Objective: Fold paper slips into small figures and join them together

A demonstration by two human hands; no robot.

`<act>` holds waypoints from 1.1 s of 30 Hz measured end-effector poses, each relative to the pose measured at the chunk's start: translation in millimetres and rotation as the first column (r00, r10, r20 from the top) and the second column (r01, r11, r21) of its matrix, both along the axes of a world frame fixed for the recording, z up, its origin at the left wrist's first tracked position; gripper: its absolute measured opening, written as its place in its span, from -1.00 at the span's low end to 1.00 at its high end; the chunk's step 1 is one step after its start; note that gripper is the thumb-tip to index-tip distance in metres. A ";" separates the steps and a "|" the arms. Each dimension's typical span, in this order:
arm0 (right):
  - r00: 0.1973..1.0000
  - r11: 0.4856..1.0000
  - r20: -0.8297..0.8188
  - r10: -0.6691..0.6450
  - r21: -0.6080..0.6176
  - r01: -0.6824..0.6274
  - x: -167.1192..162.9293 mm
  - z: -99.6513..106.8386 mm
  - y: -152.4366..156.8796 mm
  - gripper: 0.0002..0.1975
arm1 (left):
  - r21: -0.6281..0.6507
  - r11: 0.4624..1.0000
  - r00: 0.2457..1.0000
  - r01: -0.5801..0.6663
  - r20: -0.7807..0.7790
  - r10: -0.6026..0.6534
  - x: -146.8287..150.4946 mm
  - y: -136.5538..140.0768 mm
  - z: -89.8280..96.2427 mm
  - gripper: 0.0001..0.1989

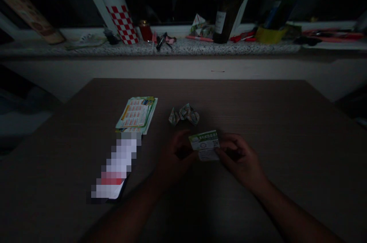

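Between my two hands is a small printed paper card (204, 145) with a green band along its top. My left hand (182, 149) pinches its left edge, thumb in front. Thumb and fingers of my right hand (239, 153) close on its right edge. Just beyond the card, several small folded paper pieces (186, 114) stand on the table. A stack of printed calendar cards (136, 113) lies to the left. In front of that stack rests a phone (117, 166), its lit screen blurred out.
The brown wooden table (258, 101) ends at a wall below a granite windowsill (183, 48). On the sill stand a red-and-white checkered bottle (122, 17), a small red jar (145, 30), a dark labelled bottle (225, 19) and a green bottle in a yellow holder (269, 34). The room is dim.
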State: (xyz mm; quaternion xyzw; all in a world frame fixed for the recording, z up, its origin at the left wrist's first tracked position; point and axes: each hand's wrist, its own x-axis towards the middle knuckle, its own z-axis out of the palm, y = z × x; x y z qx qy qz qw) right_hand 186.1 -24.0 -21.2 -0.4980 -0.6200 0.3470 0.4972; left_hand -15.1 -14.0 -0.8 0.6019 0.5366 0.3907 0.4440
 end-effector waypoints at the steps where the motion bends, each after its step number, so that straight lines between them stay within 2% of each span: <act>1: 1.000 1.000 0.015 -0.001 0.031 0.000 0.2 1.5 -0.1 -0.71 | -0.018 1.000 1.000 -0.006 -0.011 0.005 0.6 0.2 0.2 -0.58; 3: 0.999 0.997 0.049 0.003 0.077 -0.006 1.6 3.8 0.4 -0.67 | -0.030 0.999 0.999 -0.024 -0.046 0.023 1.2 0.1 0.8 -0.77; 4: 0.997 0.995 0.071 0.004 0.098 -0.011 2.5 4.5 0.8 -0.71 | -0.031 0.999 0.997 -0.035 -0.067 0.033 1.4 0.0 1.1 -0.82; 8: 0.991 0.972 0.134 -0.022 0.233 -0.010 5.4 7.4 2.6 -0.92 | -0.050 0.999 0.991 -0.022 -0.135 0.016 2.3 -1.0 -0.6 -0.79; 10: 0.987 0.944 0.157 -0.041 0.329 -0.013 5.5 10.3 3.2 -0.90 | 0.034 0.999 0.982 -0.023 -0.185 0.029 2.0 -1.2 -2.4 -0.75; 11: 0.983 0.924 0.176 -0.048 0.381 -0.023 5.4 12.1 3.5 -0.88 | 0.134 0.990 0.974 -0.033 -0.218 0.062 1.4 -1.2 -2.7 -0.69; 12: 0.979 0.907 0.199 -0.049 0.420 -0.040 5.3 14.0 3.6 -0.86 | 0.269 0.962 0.961 -0.042 -0.253 0.113 0.6 -1.2 -2.3 -0.63; 13: 0.972 0.888 0.227 -0.051 0.456 -0.060 5.2 15.8 3.8 -0.84 | 0.420 0.906 0.945 -0.041 -0.277 0.172 -0.2 -1.3 -1.1 -0.57; 15: 0.956 0.858 0.288 -0.052 0.503 -0.105 4.9 18.7 3.9 -0.81 | 0.677 0.736 0.919 0.010 -0.296 0.259 -1.4 -2.0 3.4 -0.53; 16: 0.946 0.843 0.318 -0.055 0.522 -0.127 4.7 19.7 3.8 -0.80 | 0.753 0.655 0.913 0.057 -0.304 0.271 -1.2 -2.7 6.3 -0.55; 17: 0.935 0.831 0.348 -0.061 0.537 -0.146 4.4 20.2 3.7 -0.79 | 0.794 0.597 0.905 0.115 -0.332 0.268 -0.5 -3.6 9.1 -0.59; 19: 0.914 0.808 0.398 -0.074 0.561 -0.179 3.0 20.2 3.3 -0.77 | 0.810 0.553 0.887 0.198 -0.388 0.251 2.6 -5.7 13.8 -0.66; 23: 0.882 0.775 0.461 -0.099 0.591 -0.222 -1.4 17.9 1.5 -0.78 | 0.780 0.570 0.853 0.260 -0.462 0.243 9.9 -7.7 16.9 -0.81; 26: 0.864 0.776 0.491 -0.109 0.585 -0.235 -4.1 16.9 0.1 -0.82 | 0.761 0.595 0.847 0.260 -0.476 0.238 12.0 -6.0 15.4 -0.91; 33: 0.868 0.774 0.488 -0.093 0.583 -0.245 -5.5 17.2 0.1 -0.90 | 0.748 0.617 0.866 0.245 -0.455 0.207 13.2 -3.5 11.7 -0.97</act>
